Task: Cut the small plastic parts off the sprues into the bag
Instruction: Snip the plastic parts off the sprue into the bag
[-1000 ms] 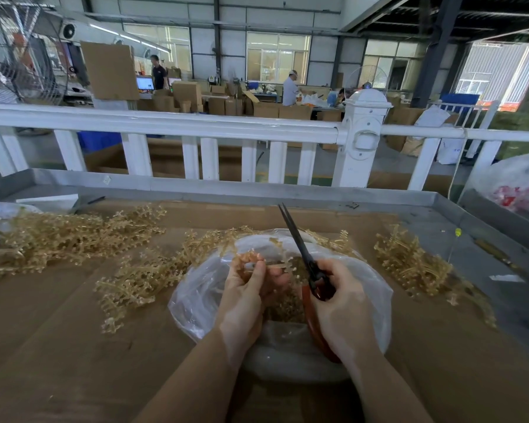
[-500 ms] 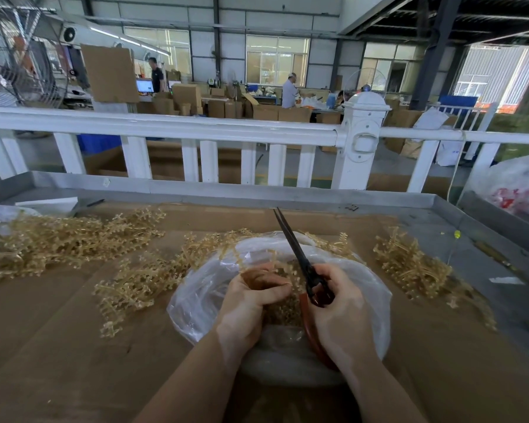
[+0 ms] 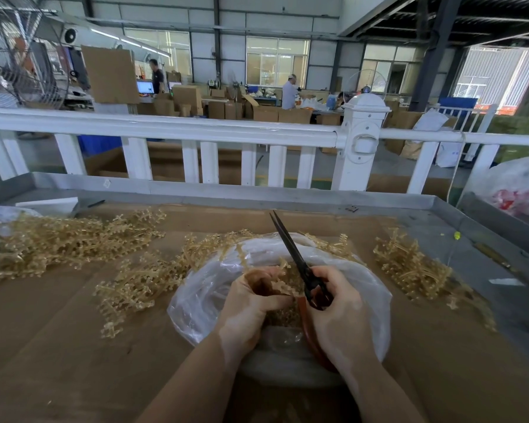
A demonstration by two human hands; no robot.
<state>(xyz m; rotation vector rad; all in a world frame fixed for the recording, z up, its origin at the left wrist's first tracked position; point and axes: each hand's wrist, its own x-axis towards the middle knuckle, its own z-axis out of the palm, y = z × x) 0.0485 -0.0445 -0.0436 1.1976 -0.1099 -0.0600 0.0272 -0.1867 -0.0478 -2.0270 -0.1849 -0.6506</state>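
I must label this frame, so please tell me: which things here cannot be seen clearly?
Head view:
- Sprue in the left hand: mostly hidden by its curled fingers.
- Scissors handles: covered by the right hand.
- Cut parts inside the bag: too small, blurred by the plastic.
- Bag's near edge: hidden behind both forearms.

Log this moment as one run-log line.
left hand grips sprue | right hand holds scissors, blades closed | over bag
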